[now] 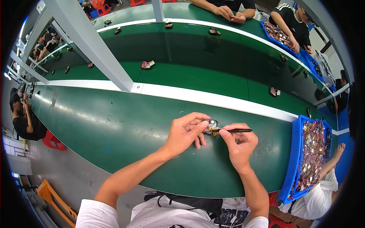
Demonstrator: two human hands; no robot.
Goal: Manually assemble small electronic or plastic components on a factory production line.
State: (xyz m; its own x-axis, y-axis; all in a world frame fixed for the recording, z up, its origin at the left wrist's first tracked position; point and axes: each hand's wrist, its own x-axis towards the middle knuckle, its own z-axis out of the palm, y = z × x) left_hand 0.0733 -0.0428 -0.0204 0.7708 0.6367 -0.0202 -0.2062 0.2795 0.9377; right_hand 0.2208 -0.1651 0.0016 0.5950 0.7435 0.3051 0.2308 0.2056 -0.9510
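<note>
- Black-framed electronic module (pixel 211 124), small, with yellow and wire-like bits along the lower edge: held just above the green workbench (pixel 125 125), between both hands.
- Gripped at its left end by thumb and forefinger of the left hand (pixel 184 131), with the other fingers loosely extended below.
- Met at its lower right by the tip of a slim black tool (pixel 241 130), probably tweezers, pinched between thumb and forefinger of the right hand (pixel 242 146); exact contact too small to confirm.
- Seemingly partway through on this piece: picked up, inner parts apparently exposed, tool already at the wires. Apparently left: the fine work there, with no sign of completion; impossible to tell which parts sit fixed.
- To the right, on the bench, a blue tray (pixel 294 152) heaped with red-wired assemblies (pixel 311 152); finished or waiting, not clear.
- Beyond the white rail (pixel 171 94), a green conveyor belt (pixel 213 72) with spaced-out assemblies, one red with a pale tag (pixel 147 65).
- Farther across, a co-worker's hands (pixel 230 15), close together.
</note>
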